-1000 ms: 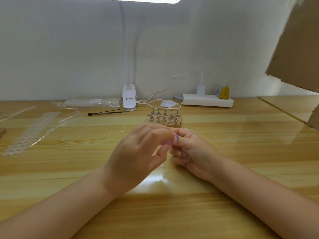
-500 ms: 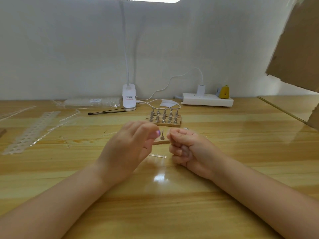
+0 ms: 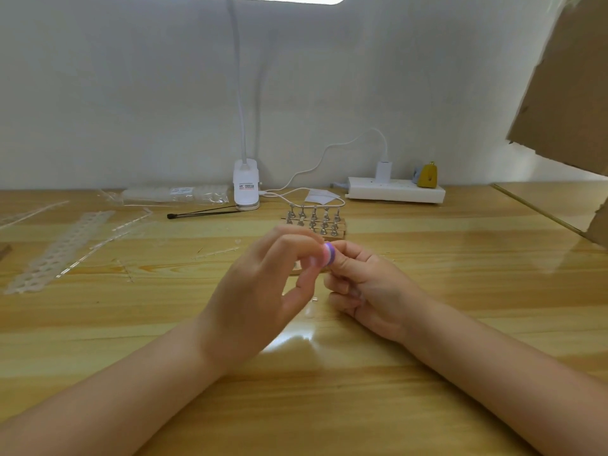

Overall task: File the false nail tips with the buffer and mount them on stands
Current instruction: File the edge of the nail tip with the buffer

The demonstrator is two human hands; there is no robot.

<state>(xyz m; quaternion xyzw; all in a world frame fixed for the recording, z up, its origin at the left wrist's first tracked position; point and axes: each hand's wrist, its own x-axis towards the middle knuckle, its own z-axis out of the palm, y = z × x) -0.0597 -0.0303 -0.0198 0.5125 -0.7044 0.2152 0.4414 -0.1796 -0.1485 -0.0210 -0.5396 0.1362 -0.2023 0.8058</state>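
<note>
My left hand (image 3: 260, 291) pinches a small pink and purple buffer (image 3: 329, 255) between thumb and fingertips. The buffer's end touches the fingertips of my right hand (image 3: 368, 291), which is curled, thumb against forefinger, pinching something small that is hidden from view. Both hands hover just above the wooden table at its middle. Behind them stands a wooden block with rows of small metal nail stands (image 3: 314, 222). A piece of another wooden base (image 3: 297, 268) shows between my hands, mostly covered.
Clear strips of nail tips (image 3: 59, 248) lie at the left, a plastic bag (image 3: 174, 194) and a black brush (image 3: 200, 212) behind them. A lamp base (image 3: 246, 185) and a power strip (image 3: 394, 192) stand by the wall. Cardboard (image 3: 566, 93) hangs at the right.
My left hand had drawn the buffer away to the left, uncovering a single stand. Now it has come back and the buffer meets my right fingertips again.
</note>
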